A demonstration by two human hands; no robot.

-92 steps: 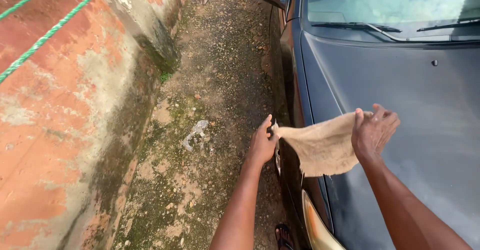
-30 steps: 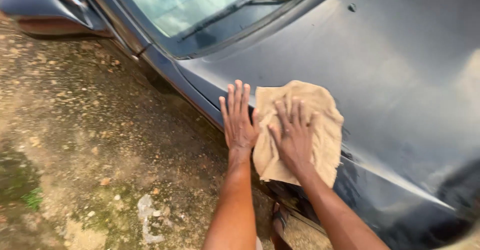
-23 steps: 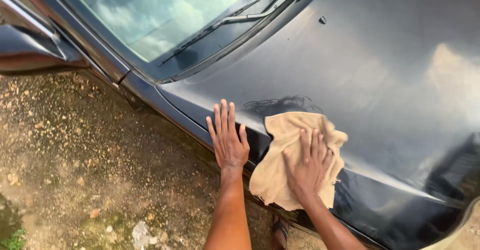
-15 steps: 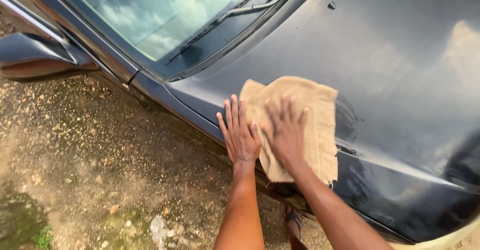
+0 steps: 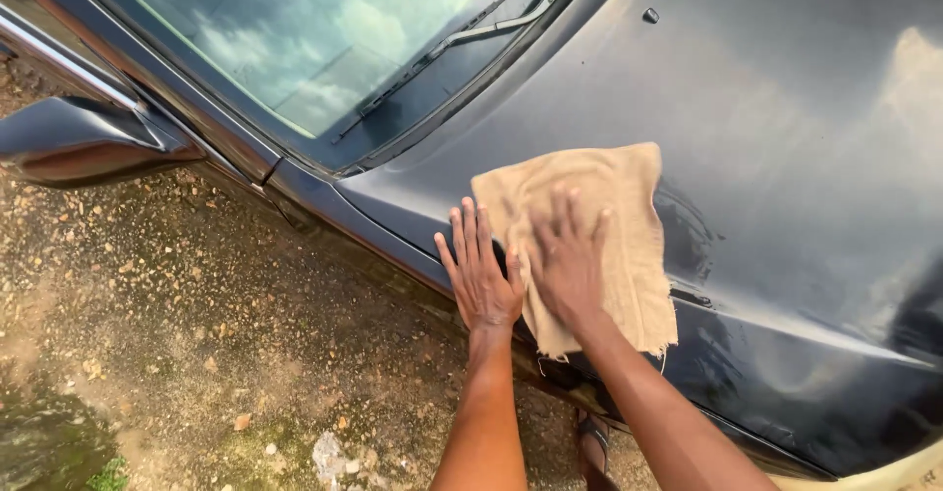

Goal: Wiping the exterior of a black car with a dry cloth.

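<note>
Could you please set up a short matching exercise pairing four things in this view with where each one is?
Things:
1. left hand
2. right hand
3. wiper
4. side mirror

Places:
A. lying across the windscreen
B. flat on top of the tan cloth
C. sticking out over the gravel
D. flat on the bonnet edge, beside the cloth

Pairs: 1-D, 2-B, 3-A, 4-C

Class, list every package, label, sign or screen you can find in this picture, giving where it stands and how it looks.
None in view: only a dark car, a tan cloth under the right hand, the left hand flat beside it, and gravel ground.
</note>
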